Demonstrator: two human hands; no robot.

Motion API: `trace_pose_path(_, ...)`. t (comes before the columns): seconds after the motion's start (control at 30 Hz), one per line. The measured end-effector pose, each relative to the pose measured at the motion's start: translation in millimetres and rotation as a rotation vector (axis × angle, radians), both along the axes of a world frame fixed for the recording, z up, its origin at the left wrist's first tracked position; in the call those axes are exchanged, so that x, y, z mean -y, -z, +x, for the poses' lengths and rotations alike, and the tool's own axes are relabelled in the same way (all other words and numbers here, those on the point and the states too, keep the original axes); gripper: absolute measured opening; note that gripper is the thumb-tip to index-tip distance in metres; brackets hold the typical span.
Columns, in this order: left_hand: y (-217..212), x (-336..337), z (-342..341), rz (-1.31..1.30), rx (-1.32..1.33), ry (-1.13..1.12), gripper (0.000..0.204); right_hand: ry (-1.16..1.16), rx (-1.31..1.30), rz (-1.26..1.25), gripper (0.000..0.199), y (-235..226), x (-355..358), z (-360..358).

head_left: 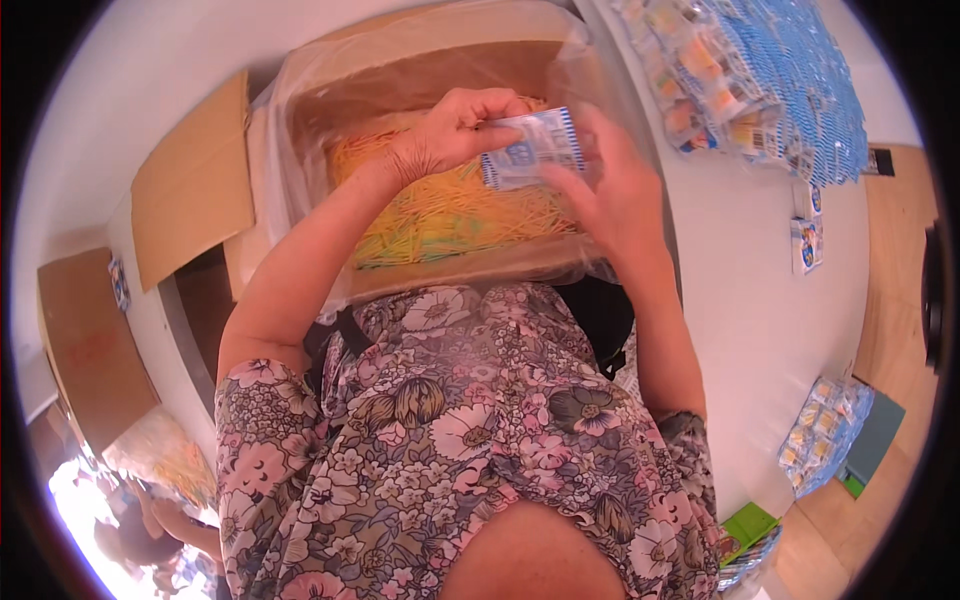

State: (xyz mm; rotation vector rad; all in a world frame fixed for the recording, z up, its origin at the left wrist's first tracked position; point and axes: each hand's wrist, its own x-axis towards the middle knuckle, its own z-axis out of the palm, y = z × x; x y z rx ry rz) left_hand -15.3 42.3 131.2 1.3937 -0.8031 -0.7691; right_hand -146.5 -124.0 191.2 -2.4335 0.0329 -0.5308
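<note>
A small clear sachet point(535, 150) with blue striped ends is held up over a cardboard box point(430, 62) lined with clear plastic. My left hand point(455, 130) pinches its left side between thumb and fingers. On the other side, my right hand point(620, 185) closes around the sachet's right end, its thumb along the lower edge; its far fingers are slightly blurred. Below both hands, thin orange, yellow and green strands point(450, 215) fill the bottom of the box.
Packed sachets in blue-striped strips point(790, 80) pile up at the far right of the white table point(750, 330). Two loose packets point(806, 240) lie nearer. More sachets point(825, 430) sit at the right edge. Cardboard flaps point(190, 180) stand at left; another person point(165, 520) is at lower left.
</note>
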Motion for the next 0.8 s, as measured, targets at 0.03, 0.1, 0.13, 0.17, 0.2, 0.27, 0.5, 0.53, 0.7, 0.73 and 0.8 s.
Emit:
trace_pose_path(0.03,-5.6,-5.0,-2.9,-0.063,0.027,-0.025,0.013,-0.019,-0.004,0.002,0.019,0.4,-3.8,14.3)
trace_pose_path(0.1,-19.2,-21.9,-2.7,-0.119,0.048,-0.067,0.013,-0.248,-0.084,0.007,0.021,2.7,-13.3,39.0)
trace_pose_path(0.13,-27.8,-32.4,-1.2,-0.055,-0.001,-0.092,0.013,-0.265,-0.091,0.009,0.021,-1.4,-20.8,46.2)
trace_pose_path(0.17,-29.9,-44.7,-1.2,0.009,-0.053,-0.119,0.014,-0.259,-0.137,0.144,0.021,-6.9,-30.2,52.8)
trace_pose_path(0.2,-24.3,-56.5,0.8,0.009,-0.063,-0.136,0.014,-0.248,-0.186,0.277,0.02,-7.5,-39.3,59.0)
trace_pose_path(0.27,-9.0,-77.8,9.0,0.086,0.203,-0.257,0.012,-0.292,-0.33,0.451,0.018,9.3,-52.8,74.9)
trace_pose_path(0.5,7.5,-120.0,29.3,-0.119,0.071,-0.856,0.019,-1.043,-0.716,-0.123,0.012,127.0,-98.5,81.3)
trace_pose_path(0.53,9.7,-122.6,31.6,-0.112,0.057,-0.861,0.019,-1.109,-0.738,-0.21,0.009,134.4,-117.5,81.2)
trace_pose_path(0.7,5.6,-123.3,39.4,-0.35,0.021,-0.801,0.021,-1.099,-0.709,-0.346,0.017,172.8,-191.5,83.7)
trace_pose_path(0.73,6.4,-120.9,38.7,-0.345,0.016,-0.805,0.021,-1.104,-0.714,-0.342,0.017,182.6,-202.0,80.3)
trace_pose_path(0.8,9.5,-117.3,38.2,-0.388,0.04,-0.858,0.02,-1.161,-0.572,-0.265,0.02,202.8,-220.1,72.1)
